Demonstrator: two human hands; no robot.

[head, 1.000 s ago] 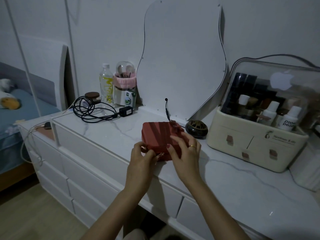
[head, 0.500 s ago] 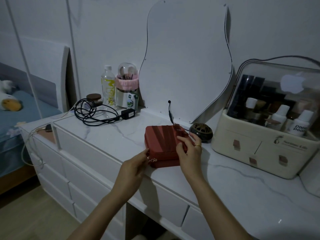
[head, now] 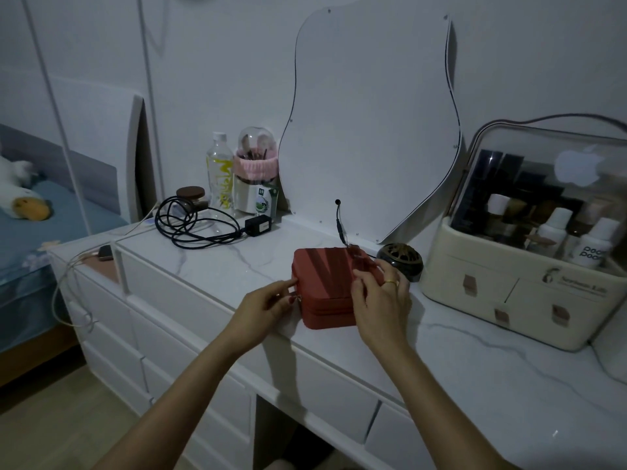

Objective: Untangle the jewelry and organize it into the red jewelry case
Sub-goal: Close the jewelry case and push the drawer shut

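The red jewelry case (head: 324,278) lies closed near the front edge of the white marble dresser top (head: 237,262). My left hand (head: 268,305) is at the case's left front corner, its fingers pinching the small metal zipper pull there. My right hand (head: 381,300), with a gold ring on one finger, rests on the right part of the lid, fingers curled over it. No loose jewelry is in sight.
A cream cosmetics organizer (head: 529,262) with bottles stands to the right. A dark round burner (head: 400,259) sits just behind the case. A mirror (head: 369,123) leans on the wall. A coiled black cable (head: 193,225), a bottle (head: 219,174) and a brush holder (head: 254,181) stand at the back left.
My left hand has slid left along the case's front from the middle to the left corner, following the zipper. My right hand stays on the lid.
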